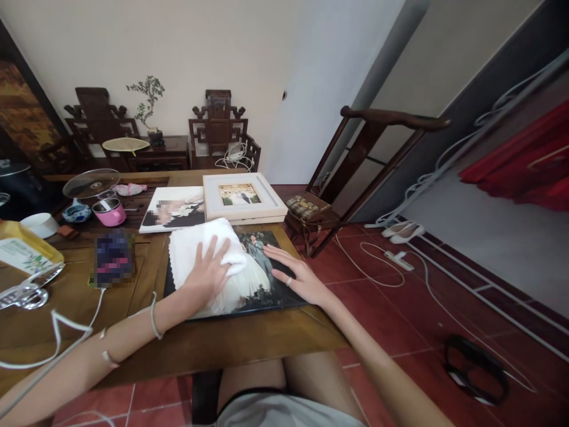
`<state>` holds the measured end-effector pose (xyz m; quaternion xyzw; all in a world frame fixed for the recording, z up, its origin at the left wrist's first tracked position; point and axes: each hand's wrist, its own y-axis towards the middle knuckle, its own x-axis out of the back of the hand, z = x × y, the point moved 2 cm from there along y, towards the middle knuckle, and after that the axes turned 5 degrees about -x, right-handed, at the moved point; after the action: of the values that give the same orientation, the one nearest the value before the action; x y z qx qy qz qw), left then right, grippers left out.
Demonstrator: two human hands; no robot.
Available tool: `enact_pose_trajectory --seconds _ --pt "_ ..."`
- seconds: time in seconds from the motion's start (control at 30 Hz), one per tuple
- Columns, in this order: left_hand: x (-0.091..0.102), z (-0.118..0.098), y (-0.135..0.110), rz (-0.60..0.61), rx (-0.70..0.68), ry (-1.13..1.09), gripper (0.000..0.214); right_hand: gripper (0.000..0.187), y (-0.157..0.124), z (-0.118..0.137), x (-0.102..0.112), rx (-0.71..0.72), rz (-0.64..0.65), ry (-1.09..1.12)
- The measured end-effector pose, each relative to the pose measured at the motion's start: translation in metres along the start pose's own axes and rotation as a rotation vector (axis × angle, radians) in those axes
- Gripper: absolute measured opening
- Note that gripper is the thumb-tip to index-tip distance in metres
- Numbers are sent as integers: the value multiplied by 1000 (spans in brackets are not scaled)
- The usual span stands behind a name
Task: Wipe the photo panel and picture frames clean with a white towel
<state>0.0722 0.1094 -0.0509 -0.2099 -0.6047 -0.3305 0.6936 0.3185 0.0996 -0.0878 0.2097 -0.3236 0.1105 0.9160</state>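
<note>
My left hand (208,270) lies flat with spread fingers on a white cloth (186,244). Under the cloth is a large dark wedding photo panel (275,293) showing a white gown and a figure in a grey suit. The cloth covers the panel's upper left part and bunches beside my fingertips. On the panel's right side rests my right hand (302,281), its fingers stretched out and holding nothing. Just behind the panel are a white framed photo (275,204) and another photo print (155,220), partly overlapped by that frame.
Left on the wooden table (267,338) are a pink cup (109,213), a blurred-out device (113,258) on a white cable, scissors (29,295) and a bottle of yellow liquid (26,252). A wooden chair (364,148) with a checked bag (309,207) stands right. Cables cross the red floor.
</note>
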Motion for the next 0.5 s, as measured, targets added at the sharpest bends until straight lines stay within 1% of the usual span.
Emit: enact_pose_trajectory --seconds 0.03,0.1,0.17,0.27,0.33,0.4,0.43,0.5 --pt "-3 -3 -2 -18 -11 -9 27 45 0 0 0 0 -2 7" --pt "-7 -17 -11 -41 -40 -39 24 45 0 0 0 -9 -3 21" --pt "-11 -38 -24 -46 -81 -65 22 45 0 -1 0 -18 -3 31" --pt "-13 -73 -44 -83 -182 -60 24 45 -1 -2 0 -8 -3 36" --pt "-8 -87 -52 -90 -223 -73 28 45 -1 -3 0 1 -3 36" --pt "2 -86 -50 -8 -226 -135 27 45 -1 -4 -1 4 -6 35" --pt "8 -79 -46 53 -219 -177 25 45 0 -4 -1 4 -6 33" --pt "20 -59 -33 153 -198 -233 25 45 0 -3 -1 6 -4 28"
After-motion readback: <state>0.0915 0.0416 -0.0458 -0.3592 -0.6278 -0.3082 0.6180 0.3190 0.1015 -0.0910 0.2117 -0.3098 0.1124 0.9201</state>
